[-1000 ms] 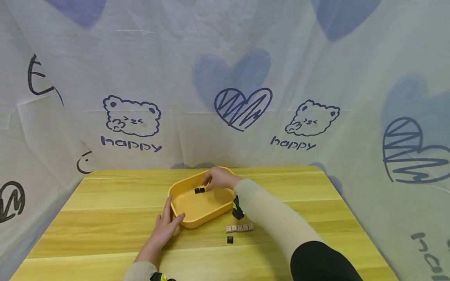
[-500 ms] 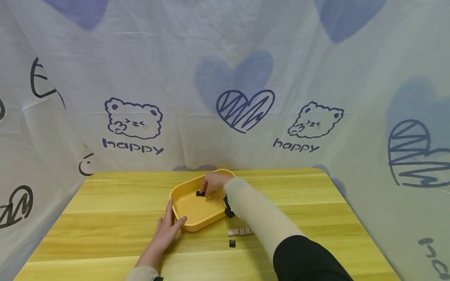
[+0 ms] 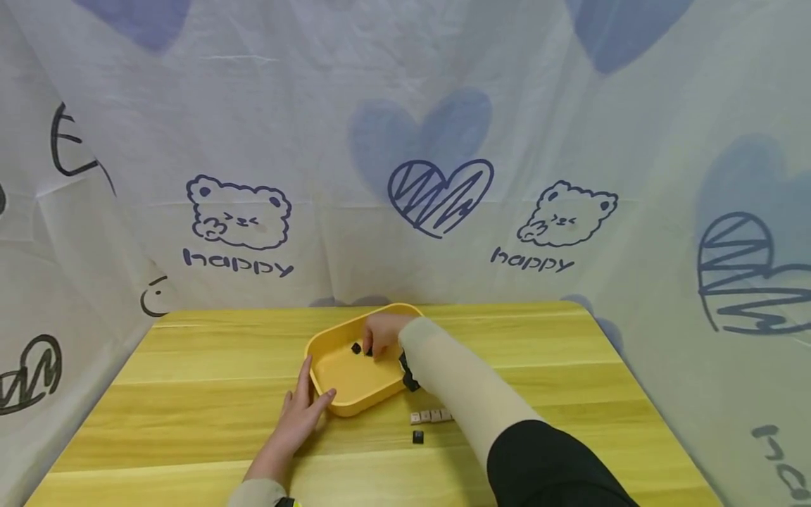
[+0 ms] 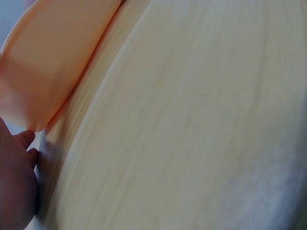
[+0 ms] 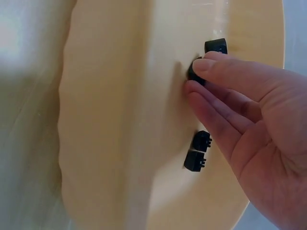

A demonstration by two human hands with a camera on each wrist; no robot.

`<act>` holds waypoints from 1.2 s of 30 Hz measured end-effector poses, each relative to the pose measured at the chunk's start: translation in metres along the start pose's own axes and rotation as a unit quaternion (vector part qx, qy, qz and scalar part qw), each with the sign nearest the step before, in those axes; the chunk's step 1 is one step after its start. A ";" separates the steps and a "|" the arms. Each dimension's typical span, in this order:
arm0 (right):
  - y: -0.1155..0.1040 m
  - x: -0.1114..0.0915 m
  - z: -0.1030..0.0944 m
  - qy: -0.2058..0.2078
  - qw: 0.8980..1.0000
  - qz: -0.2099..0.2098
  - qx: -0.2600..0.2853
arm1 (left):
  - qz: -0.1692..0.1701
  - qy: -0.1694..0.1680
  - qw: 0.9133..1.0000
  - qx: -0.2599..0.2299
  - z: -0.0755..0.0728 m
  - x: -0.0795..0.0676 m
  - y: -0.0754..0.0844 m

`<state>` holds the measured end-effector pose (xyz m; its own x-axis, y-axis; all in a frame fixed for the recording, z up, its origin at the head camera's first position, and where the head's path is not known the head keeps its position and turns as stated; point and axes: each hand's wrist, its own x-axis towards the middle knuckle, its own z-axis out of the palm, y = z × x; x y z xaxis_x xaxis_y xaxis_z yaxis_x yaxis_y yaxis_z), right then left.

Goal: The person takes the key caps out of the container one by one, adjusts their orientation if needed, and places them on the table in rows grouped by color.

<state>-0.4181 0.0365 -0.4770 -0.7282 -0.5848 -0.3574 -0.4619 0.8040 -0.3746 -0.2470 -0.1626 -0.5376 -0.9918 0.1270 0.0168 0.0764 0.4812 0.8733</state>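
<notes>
My right hand (image 3: 383, 332) reaches into the yellow tray (image 3: 357, 405) and pinches a black keycap (image 5: 195, 72) between thumb and fingertips, low over the tray floor. Another black keycap (image 5: 216, 46) lies just beyond those fingertips; it also shows in the head view as a keycap (image 3: 356, 348) left of the hand. Two more, an upper keycap (image 5: 201, 141) and a lower keycap (image 5: 194, 161), lie on their sides beneath the palm, stems showing. My left hand (image 3: 298, 415) spreads round the tray's near left corner, its straight fingers and thumb touching the rim.
In front of the tray, a row of several pale keycaps (image 3: 429, 416) lies on the wooden table (image 3: 190, 394), partly covered by the right sleeve. A single black keycap (image 3: 418, 437) sits nearer. Behind the table hangs a printed white cloth (image 3: 342, 232).
My right hand has come down and left within the tray onto the black keycaps. Two that stood side by side are now apart, one at the fingertips. The left hand stays put.
</notes>
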 end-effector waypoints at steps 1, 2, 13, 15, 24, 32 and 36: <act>0.001 0.000 0.001 0.001 1.000 0.000 -0.005 | 0.001 0.001 1.000 0.000 0.000 0.000 0.000; 0.003 0.000 0.001 0.002 1.000 0.000 -0.009 | 0.002 0.001 1.000 0.001 0.001 0.000 -0.001; 0.004 -0.019 -0.014 -0.007 1.000 -0.026 -0.005 | -0.014 0.005 1.000 0.002 -0.002 -0.004 0.002; 0.001 -0.026 -0.017 -0.004 0.999 -0.038 -0.002 | -0.014 0.006 1.000 0.001 -0.003 -0.004 0.002; 0.002 -0.063 -0.024 -0.009 0.996 -0.084 0.034 | -0.004 -0.002 1.000 0.000 -0.003 -0.003 0.001; 0.006 -0.094 -0.028 -0.015 0.995 -0.088 0.045 | -0.001 -0.011 1.000 -0.002 0.000 0.002 0.001; 0.012 -0.106 -0.028 0.003 0.993 -0.107 0.042 | 0.002 -0.007 1.000 -0.001 0.001 0.001 0.002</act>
<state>-0.3607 0.1105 -0.4196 -0.6207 -0.7409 -0.2564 -0.5637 0.6490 -0.5109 -0.2480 -0.1606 -0.5360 -0.9900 0.1406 0.0127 0.0792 0.4782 0.8746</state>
